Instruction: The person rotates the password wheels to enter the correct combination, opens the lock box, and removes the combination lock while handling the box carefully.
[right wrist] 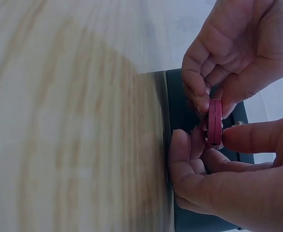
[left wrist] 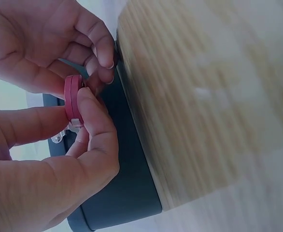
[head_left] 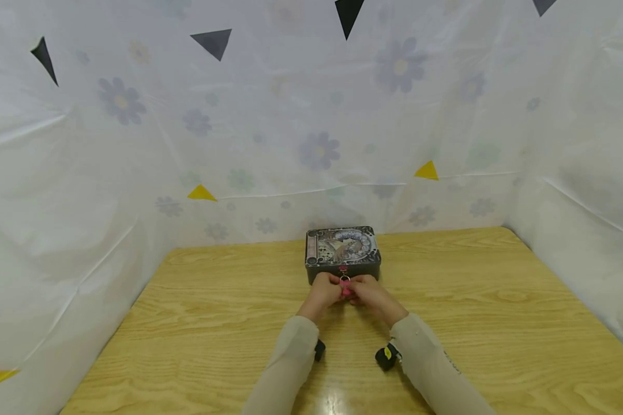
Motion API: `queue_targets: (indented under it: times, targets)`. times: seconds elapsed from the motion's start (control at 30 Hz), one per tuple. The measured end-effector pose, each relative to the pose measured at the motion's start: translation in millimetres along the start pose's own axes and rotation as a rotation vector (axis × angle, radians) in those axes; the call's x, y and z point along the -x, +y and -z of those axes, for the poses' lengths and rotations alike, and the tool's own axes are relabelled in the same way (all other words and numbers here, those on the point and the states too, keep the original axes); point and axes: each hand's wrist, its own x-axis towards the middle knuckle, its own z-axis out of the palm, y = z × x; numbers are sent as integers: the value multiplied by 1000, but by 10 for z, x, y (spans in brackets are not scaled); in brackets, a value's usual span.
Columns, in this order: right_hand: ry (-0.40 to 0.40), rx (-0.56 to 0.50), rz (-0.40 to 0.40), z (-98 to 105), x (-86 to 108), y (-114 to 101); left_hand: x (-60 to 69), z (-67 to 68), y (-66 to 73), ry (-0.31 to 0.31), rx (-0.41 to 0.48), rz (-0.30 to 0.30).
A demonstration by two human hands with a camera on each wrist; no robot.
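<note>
And here are both hands, right at the middle of the wooden-topped, yellow-brown table point(head_left: 213, 323), meeting on one small thing: a rounded pinkish-red padlock point(head_left: 345, 290) with a silvery metal loop point(head_left: 345, 276). It sits at the front of a dark rectangular tin box point(head_left: 342, 248) with a patterned, picture-covered lid, just below a small pink-red tab point(head_left: 343, 268) on the box's front edge.

The left hand point(head_left: 323, 291) has it pinched, thumb on one face, a bent index finger on the other; the left wrist view catches the padlock edge-on between them. Over on the other side, the right hand point(head_left: 372, 294) grips it too, thumb tip pressed to the body, the other fingers curled in close. Whether the loop is fastened is hard to say, with fingers crowding it.

Behind the hands, the box rests flat on the table, near its far edge, lid down. Two pale beige sleeves point(head_left: 431, 357) run back toward the camera, a black wrist device point(head_left: 386, 357) showing beneath the right one. Beyond the table hangs a white flower-printed sheet point(head_left: 259, 115), dotted with yellow triangles point(head_left: 202, 193) and dark triangles point(head_left: 213, 43).
</note>
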Motion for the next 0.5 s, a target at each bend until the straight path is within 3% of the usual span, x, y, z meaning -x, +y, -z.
queue_targets:
  times: [0.2,0.5]
  targets:
    - [-2,19,0,3,11,-11,-12,2,-11,-2,-6,15]
    - [-66,-12,45,12,29,-22,-17,-2,4,-4,-2,19]
